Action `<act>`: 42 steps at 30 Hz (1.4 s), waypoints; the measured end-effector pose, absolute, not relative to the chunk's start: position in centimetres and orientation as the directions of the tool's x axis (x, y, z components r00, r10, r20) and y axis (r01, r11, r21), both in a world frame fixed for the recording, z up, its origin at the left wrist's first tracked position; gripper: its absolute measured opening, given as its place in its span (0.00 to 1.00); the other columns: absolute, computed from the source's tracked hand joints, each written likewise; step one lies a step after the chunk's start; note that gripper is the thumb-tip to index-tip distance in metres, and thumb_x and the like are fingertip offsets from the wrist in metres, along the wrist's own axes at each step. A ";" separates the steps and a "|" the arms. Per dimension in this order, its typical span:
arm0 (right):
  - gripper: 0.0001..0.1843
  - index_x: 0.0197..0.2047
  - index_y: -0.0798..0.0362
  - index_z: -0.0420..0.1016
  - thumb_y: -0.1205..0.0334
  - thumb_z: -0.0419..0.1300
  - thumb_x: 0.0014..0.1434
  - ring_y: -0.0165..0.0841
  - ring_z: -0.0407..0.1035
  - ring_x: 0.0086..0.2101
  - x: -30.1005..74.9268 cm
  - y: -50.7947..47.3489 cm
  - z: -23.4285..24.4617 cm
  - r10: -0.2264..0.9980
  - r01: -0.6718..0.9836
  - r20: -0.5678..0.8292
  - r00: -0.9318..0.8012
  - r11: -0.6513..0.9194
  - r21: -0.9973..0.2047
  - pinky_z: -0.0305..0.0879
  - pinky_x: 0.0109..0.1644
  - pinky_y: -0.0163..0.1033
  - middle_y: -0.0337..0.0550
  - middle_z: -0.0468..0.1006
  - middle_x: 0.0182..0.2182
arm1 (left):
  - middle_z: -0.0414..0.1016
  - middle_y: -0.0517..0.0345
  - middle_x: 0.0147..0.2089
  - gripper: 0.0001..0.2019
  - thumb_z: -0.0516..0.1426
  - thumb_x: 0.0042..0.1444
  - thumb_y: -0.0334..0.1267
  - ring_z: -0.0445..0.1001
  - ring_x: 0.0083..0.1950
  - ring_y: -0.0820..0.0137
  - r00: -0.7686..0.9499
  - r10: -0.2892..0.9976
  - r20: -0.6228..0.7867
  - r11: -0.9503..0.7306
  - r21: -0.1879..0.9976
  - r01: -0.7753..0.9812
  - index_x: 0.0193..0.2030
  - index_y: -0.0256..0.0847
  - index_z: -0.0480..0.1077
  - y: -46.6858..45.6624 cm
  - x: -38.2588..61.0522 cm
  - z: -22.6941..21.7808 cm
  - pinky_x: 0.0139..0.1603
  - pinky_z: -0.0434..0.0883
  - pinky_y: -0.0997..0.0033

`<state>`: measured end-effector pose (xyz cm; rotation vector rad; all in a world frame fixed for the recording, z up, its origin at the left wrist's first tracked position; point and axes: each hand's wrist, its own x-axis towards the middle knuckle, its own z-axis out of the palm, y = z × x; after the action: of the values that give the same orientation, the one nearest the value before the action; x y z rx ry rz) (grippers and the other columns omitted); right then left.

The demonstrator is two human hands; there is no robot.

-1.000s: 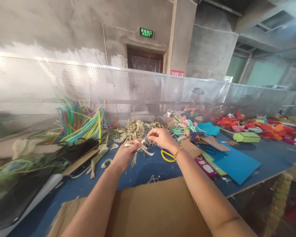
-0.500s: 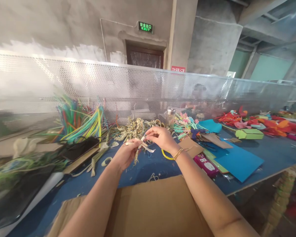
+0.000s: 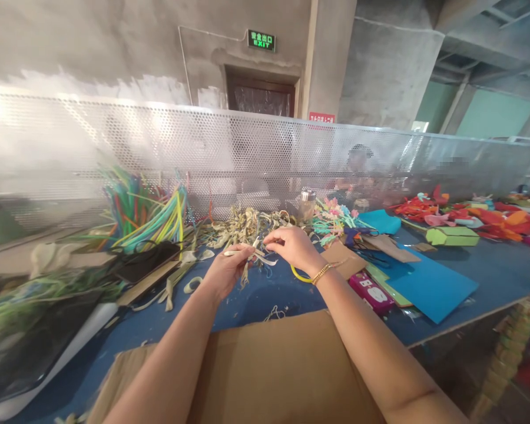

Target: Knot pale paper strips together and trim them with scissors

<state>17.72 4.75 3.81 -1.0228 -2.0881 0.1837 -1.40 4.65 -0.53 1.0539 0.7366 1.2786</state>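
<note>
My left hand (image 3: pixel 229 271) pinches a small bundle of pale, flat plant-like strips (image 3: pixel 265 258) between thumb and fingers. One end pokes out to the left of the hand, and loose tails spread to the right. Just right of the bundle is my right hand (image 3: pixel 291 250), with a gold chain bracelet (image 3: pixel 321 274) at its wrist. Its thumb and fingertips are drawn together; whatever lies between them is too small to make out. Behind both hands a heap of dry, twisted tan strips (image 3: pixel 247 227) rests on the blue table (image 3: pixel 256 306).
A brown cardboard sheet (image 3: pixel 274 371) lies in front of me. Colourful thin stems (image 3: pixel 145 212) and a black bag (image 3: pixel 145 262) are at left. On the right are a purple packet (image 3: pixel 371 292), blue sheets (image 3: pixel 433 282) and red pieces (image 3: pixel 417 209). A perforated metal screen (image 3: pixel 194 153) closes off the back.
My right fingertips have drawn slightly to the right, away from the strips. My left hand keeps its grip in nearly the same place. The view has shifted a little.
</note>
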 end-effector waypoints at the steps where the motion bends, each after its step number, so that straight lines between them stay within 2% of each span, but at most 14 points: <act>1: 0.05 0.36 0.49 0.80 0.66 0.62 0.56 0.31 0.73 0.36 17.7 4.7 3.9 0.706 0.638 0.599 -0.379 0.668 -0.383 0.66 0.43 0.37 0.40 0.81 0.36 | 0.71 0.62 0.29 0.12 0.69 0.40 0.39 0.69 0.30 0.78 0.173 0.978 0.114 -0.039 0.922 -0.385 0.27 0.36 0.74 4.6 -1.4 -0.5 0.34 0.70 0.78; 7: 0.06 0.35 0.51 0.80 0.65 0.60 0.59 0.32 0.70 0.37 17.8 4.1 4.7 0.661 0.769 0.604 -0.445 0.628 -0.122 0.60 0.42 0.37 0.41 0.80 0.34 | 0.72 0.60 0.28 0.13 0.69 0.39 0.42 0.68 0.27 0.77 0.125 0.983 0.131 -0.096 0.963 -0.253 0.27 0.37 0.75 4.9 -1.4 -0.9 0.31 0.68 0.76; 11: 0.06 0.34 0.51 0.79 0.62 0.60 0.60 0.31 0.69 0.37 17.3 3.8 5.0 0.619 0.734 0.605 -0.500 0.674 -0.084 0.58 0.42 0.36 0.40 0.78 0.33 | 0.73 0.59 0.24 0.14 0.68 0.39 0.45 0.65 0.22 0.76 0.137 0.981 0.139 -0.134 0.990 -0.043 0.27 0.37 0.77 5.1 -1.7 -1.1 0.23 0.60 0.75; 15: 0.06 0.34 0.51 0.80 0.63 0.61 0.59 0.28 0.68 0.35 17.0 4.6 4.5 0.627 0.649 0.577 -0.523 0.732 -0.208 0.59 0.41 0.34 0.40 0.76 0.34 | 0.72 0.57 0.21 0.14 0.67 0.39 0.47 0.62 0.21 0.75 0.226 0.955 0.194 -0.225 0.967 0.121 0.25 0.38 0.78 4.3 -1.5 -0.5 0.21 0.57 0.75; 18: 0.04 0.33 0.53 0.80 0.64 0.62 0.57 0.27 0.69 0.34 17.2 5.7 3.6 0.704 0.562 0.494 -0.511 0.708 -0.428 0.61 0.40 0.33 0.40 0.76 0.32 | 0.70 0.58 0.19 0.13 0.66 0.40 0.47 0.59 0.19 0.76 0.334 0.922 0.198 -0.270 0.945 0.185 0.25 0.38 0.78 3.6 -1.3 0.0 0.19 0.54 0.75; 21: 0.04 0.32 0.56 0.79 0.65 0.63 0.55 0.28 0.70 0.32 17.7 6.7 2.4 0.790 0.440 0.373 -0.486 0.590 -0.677 0.63 0.38 0.33 0.41 0.77 0.30 | 0.73 0.57 0.22 0.12 0.66 0.41 0.47 0.63 0.21 0.74 0.311 0.914 0.261 -0.316 0.938 0.140 0.25 0.39 0.78 3.6 -1.2 0.1 0.22 0.59 0.74; 23: 0.04 0.32 0.57 0.78 0.64 0.63 0.54 0.28 0.70 0.31 18.0 6.9 1.9 0.825 0.384 0.337 -0.454 0.523 -0.761 0.64 0.38 0.34 0.41 0.78 0.29 | 0.76 0.55 0.26 0.12 0.66 0.42 0.47 0.68 0.27 0.71 0.250 0.911 0.327 -0.356 0.931 0.083 0.25 0.39 0.78 3.8 -1.2 0.1 0.28 0.64 0.73; 26: 0.05 0.31 0.57 0.77 0.64 0.63 0.54 0.28 0.70 0.30 17.9 6.4 2.0 0.821 0.377 0.369 -0.435 0.539 -0.753 0.64 0.37 0.34 0.41 0.77 0.29 | 0.77 0.54 0.30 0.11 0.65 0.44 0.46 0.70 0.31 0.70 0.124 0.914 0.385 -0.393 0.919 0.044 0.27 0.38 0.78 4.5 -1.4 -0.2 0.32 0.65 0.73; 29: 0.04 0.31 0.55 0.77 0.64 0.63 0.55 0.27 0.68 0.31 17.4 5.3 2.7 0.770 0.459 0.456 -0.447 0.634 -0.622 0.62 0.37 0.33 0.40 0.76 0.30 | 0.76 0.56 0.27 0.11 0.66 0.42 0.45 0.68 0.27 0.72 0.020 0.914 0.405 -0.405 0.908 0.105 0.27 0.38 0.77 4.9 -1.6 -0.7 0.29 0.63 0.74; 32: 0.03 0.31 0.54 0.78 0.65 0.63 0.56 0.27 0.66 0.32 16.8 4.8 3.3 0.707 0.560 0.537 -0.461 0.701 -0.442 0.59 0.38 0.33 0.39 0.74 0.30 | 0.71 0.60 0.21 0.12 0.65 0.43 0.47 0.62 0.21 0.74 0.028 0.924 0.380 -0.374 0.889 0.263 0.27 0.39 0.77 4.9 -1.7 -1.0 0.23 0.59 0.74; 34: 0.03 0.30 0.54 0.78 0.66 0.63 0.56 0.27 0.66 0.32 16.7 5.0 3.3 0.695 0.600 0.547 -0.467 0.703 -0.382 0.58 0.38 0.33 0.39 0.73 0.30 | 0.71 0.61 0.21 0.12 0.64 0.44 0.47 0.60 0.19 0.75 0.109 0.923 0.370 -0.384 0.863 0.328 0.27 0.39 0.77 4.7 -1.6 -1.1 0.21 0.58 0.74; 36: 0.03 0.30 0.54 0.78 0.66 0.63 0.55 0.27 0.66 0.32 17.0 5.6 3.1 0.716 0.597 0.523 -0.463 0.687 -0.414 0.58 0.38 0.33 0.39 0.74 0.30 | 0.73 0.58 0.25 0.11 0.63 0.46 0.47 0.63 0.21 0.74 0.226 0.896 0.383 -0.439 0.840 0.319 0.27 0.40 0.77 4.4 -1.4 -0.9 0.22 0.59 0.74; 38: 0.03 0.30 0.55 0.78 0.65 0.63 0.55 0.27 0.67 0.31 17.4 6.3 2.6 0.764 0.533 0.450 -0.463 0.646 -0.547 0.60 0.37 0.33 0.40 0.74 0.30 | 0.75 0.57 0.28 0.11 0.63 0.47 0.46 0.66 0.24 0.73 0.305 0.863 0.402 -0.483 0.834 0.267 0.26 0.40 0.77 4.2 -1.3 -0.5 0.25 0.61 0.74; 42: 0.05 0.31 0.57 0.76 0.63 0.64 0.53 0.28 0.69 0.30 18.0 6.7 1.9 0.836 0.368 0.322 -0.443 0.498 -0.786 0.63 0.37 0.33 0.40 0.76 0.28 | 0.76 0.56 0.29 0.10 0.63 0.46 0.45 0.68 0.29 0.71 0.241 0.873 0.424 -0.464 0.873 0.147 0.27 0.39 0.77 4.0 -1.2 -0.1 0.31 0.64 0.73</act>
<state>17.99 6.71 1.91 -0.9868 -2.0228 0.8316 -1.22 4.04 -0.13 1.7922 0.9400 1.2746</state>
